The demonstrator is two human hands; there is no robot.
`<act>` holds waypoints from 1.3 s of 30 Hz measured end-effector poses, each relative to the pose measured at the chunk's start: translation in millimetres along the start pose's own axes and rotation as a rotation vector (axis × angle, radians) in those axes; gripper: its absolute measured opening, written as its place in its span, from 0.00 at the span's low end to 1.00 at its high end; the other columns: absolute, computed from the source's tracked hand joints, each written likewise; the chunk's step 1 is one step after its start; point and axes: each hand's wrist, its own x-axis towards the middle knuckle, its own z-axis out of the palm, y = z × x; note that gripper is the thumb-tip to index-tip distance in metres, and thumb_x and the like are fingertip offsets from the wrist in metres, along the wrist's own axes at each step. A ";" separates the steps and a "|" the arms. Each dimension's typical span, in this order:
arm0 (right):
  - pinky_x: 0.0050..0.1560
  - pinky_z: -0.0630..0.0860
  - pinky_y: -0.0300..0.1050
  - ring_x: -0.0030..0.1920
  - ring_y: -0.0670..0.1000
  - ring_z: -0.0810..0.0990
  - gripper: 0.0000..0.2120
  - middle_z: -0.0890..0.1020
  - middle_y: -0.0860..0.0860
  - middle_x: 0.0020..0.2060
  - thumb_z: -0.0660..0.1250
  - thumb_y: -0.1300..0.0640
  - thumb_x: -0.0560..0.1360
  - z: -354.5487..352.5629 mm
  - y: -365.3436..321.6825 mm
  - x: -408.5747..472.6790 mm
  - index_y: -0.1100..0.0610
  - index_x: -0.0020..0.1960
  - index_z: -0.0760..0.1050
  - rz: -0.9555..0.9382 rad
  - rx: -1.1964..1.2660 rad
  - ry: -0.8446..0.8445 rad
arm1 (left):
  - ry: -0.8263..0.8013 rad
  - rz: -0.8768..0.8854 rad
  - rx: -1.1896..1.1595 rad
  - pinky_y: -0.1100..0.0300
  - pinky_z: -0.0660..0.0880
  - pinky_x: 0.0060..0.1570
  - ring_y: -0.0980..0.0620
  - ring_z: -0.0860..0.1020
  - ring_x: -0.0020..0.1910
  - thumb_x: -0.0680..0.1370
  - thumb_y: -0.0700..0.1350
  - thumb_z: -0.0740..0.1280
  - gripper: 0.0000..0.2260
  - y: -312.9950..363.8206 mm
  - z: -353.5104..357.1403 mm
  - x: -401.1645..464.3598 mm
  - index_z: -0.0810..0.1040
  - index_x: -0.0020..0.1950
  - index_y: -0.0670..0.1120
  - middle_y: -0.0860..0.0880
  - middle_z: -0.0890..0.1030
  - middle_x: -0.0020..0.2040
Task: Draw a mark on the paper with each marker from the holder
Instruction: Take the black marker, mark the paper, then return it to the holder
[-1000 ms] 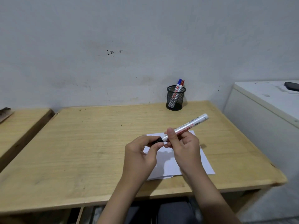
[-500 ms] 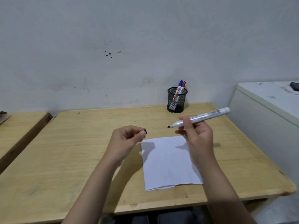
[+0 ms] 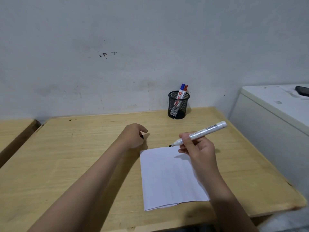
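- The right hand (image 3: pixel 199 148) pinches a white-barrelled marker with a black tip (image 3: pixel 199 132), uncapped, between thumb and fingers near its writing end.
- The marker lies at a slant: its black tip points left and down, just above the far edge of the paper, and its tail rises to the right, above the table.
- Whether the tip touches the sheet cannot be told; it looks just clear of it.
- The white rectangular sheet of paper (image 3: pixel 167 178) lies flat on the pale wooden table (image 3: pixel 66 156), near the front edge and right of the middle, with no mark visible on it.
- The right forearm crosses the right-hand part of the sheet.
- The left hand (image 3: pixel 133 136) rests on the table just beyond the sheet's far left corner, fingers curled in and closed on a small black marker cap (image 3: pixel 142 136), of which only a sliver shows.
- A black wire-mesh cylindrical holder (image 3: pixel 178 104) stands upright at the back of the table against the grey wall, well apart from both hands.
- Inside it lean two markers side by side, touching: a blue-capped marker (image 3: pixel 181 91) on the left and a red-capped marker (image 3: pixel 185 90) on the right, their caps above the rim.
- To the right of the table stands a white cabinet (image 3: pixel 270 118), with a dark flat object (image 3: pixel 302 90) on top at the picture's edge.
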 end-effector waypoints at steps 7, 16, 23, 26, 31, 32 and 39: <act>0.36 0.78 0.53 0.31 0.50 0.82 0.07 0.83 0.51 0.28 0.74 0.60 0.69 10.1 -16.2 5.5 0.58 0.35 0.77 0.010 -0.075 -0.079 | 0.052 -0.008 -0.274 0.62 0.74 0.40 0.53 0.78 0.41 0.72 0.40 0.66 0.17 -20.1 -5.9 -27.2 0.72 0.60 0.47 0.48 0.79 0.51; 0.30 0.78 0.43 0.26 0.51 0.80 0.12 0.80 0.58 0.28 0.71 0.64 0.71 64.5 16.1 30.4 0.59 0.33 0.69 0.191 -0.023 -0.152 | -0.019 0.139 0.043 0.53 0.68 0.56 0.55 0.69 0.54 0.57 0.69 0.68 0.30 -37.6 5.8 -76.2 0.72 0.55 0.58 0.58 0.71 0.52; 0.29 0.79 0.47 0.24 0.53 0.80 0.16 0.79 0.55 0.24 0.74 0.59 0.69 70.9 52.6 29.2 0.58 0.32 0.67 0.227 -0.112 -0.112 | 0.022 0.200 0.069 0.56 0.61 0.55 0.58 0.65 0.53 0.56 0.71 0.66 0.31 -47.9 12.4 -71.7 0.71 0.55 0.59 0.61 0.68 0.51; 0.29 0.78 0.47 0.24 0.54 0.80 0.17 0.78 0.59 0.26 0.74 0.60 0.69 70.4 56.5 29.0 0.58 0.31 0.66 0.208 -0.157 -0.137 | 0.043 0.224 0.036 0.54 0.64 0.56 0.58 0.68 0.51 0.59 0.70 0.66 0.26 -52.9 10.8 -69.4 0.72 0.53 0.60 0.61 0.70 0.51; 0.27 0.76 0.46 0.23 0.53 0.79 0.16 0.78 0.64 0.27 0.74 0.60 0.69 71.1 60.1 29.3 0.61 0.33 0.67 0.189 -0.200 -0.152 | 0.094 0.247 0.008 0.54 0.64 0.54 0.57 0.69 0.50 0.61 0.70 0.63 0.22 -54.8 12.4 -68.5 0.75 0.50 0.61 0.59 0.72 0.49; 0.26 0.75 0.45 0.23 0.52 0.78 0.16 0.78 0.65 0.27 0.74 0.60 0.69 71.0 60.8 29.3 0.61 0.33 0.67 0.185 -0.205 -0.155 | 0.109 0.249 0.015 0.54 0.63 0.53 0.57 0.69 0.50 0.62 0.70 0.62 0.21 -54.9 13.2 -68.6 0.76 0.50 0.61 0.59 0.73 0.49; 0.29 0.78 0.47 0.25 0.50 0.81 0.14 0.79 0.69 0.31 0.72 0.62 0.70 71.9 63.5 28.9 0.60 0.32 0.68 0.162 -0.258 -0.191 | 0.150 0.193 0.003 0.55 0.60 0.52 0.57 0.69 0.52 0.61 0.69 0.64 0.19 -53.5 13.4 -67.1 0.78 0.46 0.62 0.60 0.73 0.48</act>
